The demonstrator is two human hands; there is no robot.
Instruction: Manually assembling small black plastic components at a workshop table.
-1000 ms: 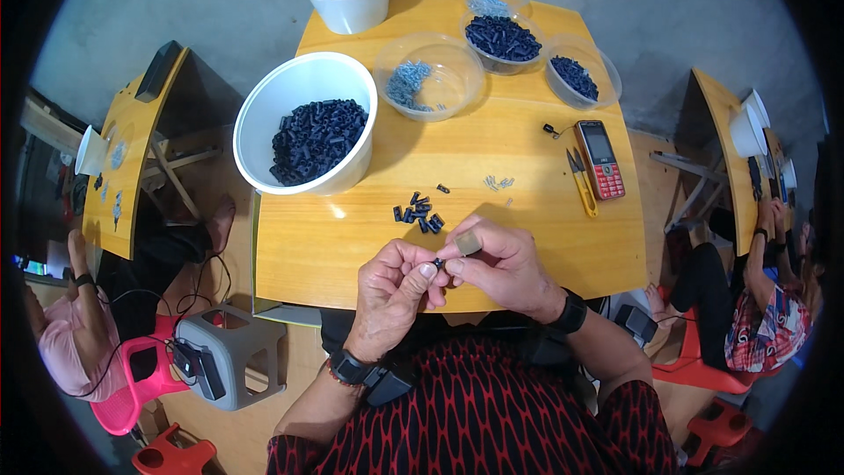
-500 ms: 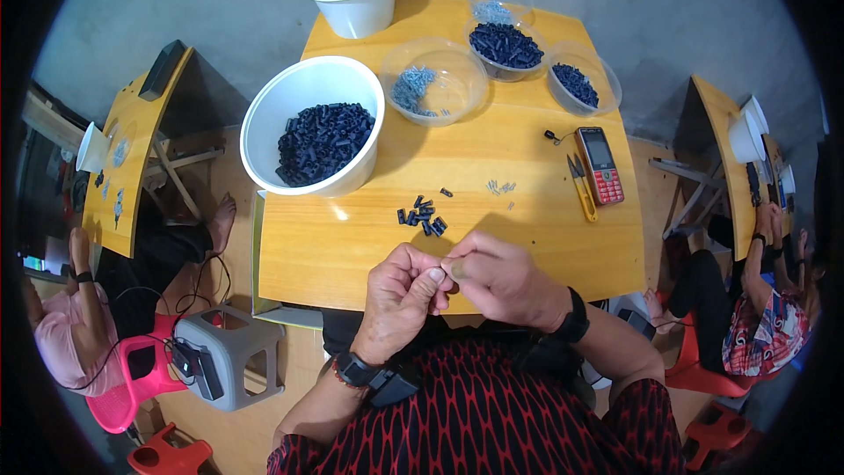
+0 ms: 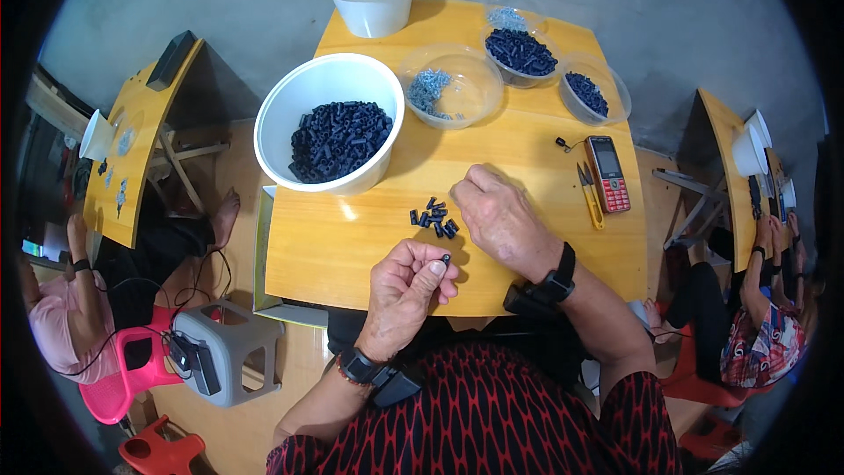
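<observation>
Between the thumb and fingers of my left hand [image 3: 406, 286], one small black tubular piece [image 3: 446, 259] stands upright, its round end showing. My right hand [image 3: 505, 215] is over the table beyond it, fingers curled down and pressed together. Its fingertips are hidden, so whatever they hold cannot be made out. A loose cluster of black pieces [image 3: 434, 218] lies on the wood just left of my right hand. My hand now covers the spot where small metal pins lay.
On the wooden table [image 3: 352, 255] stand two white tubs [image 3: 264, 136] of black pieces, a clear bowl [image 3: 475, 88] of metal pins and further clear bowls [image 3: 607, 88]. Yellow-handled snips [image 3: 593, 202] lie beside a red phone [image 3: 609, 174]. People sit at side tables; a grey stool [image 3: 220, 334] is at left.
My hands have come apart. The right one has moved forward over the table, while the left keeps the black piece. The table has shifted slightly rightward in view.
</observation>
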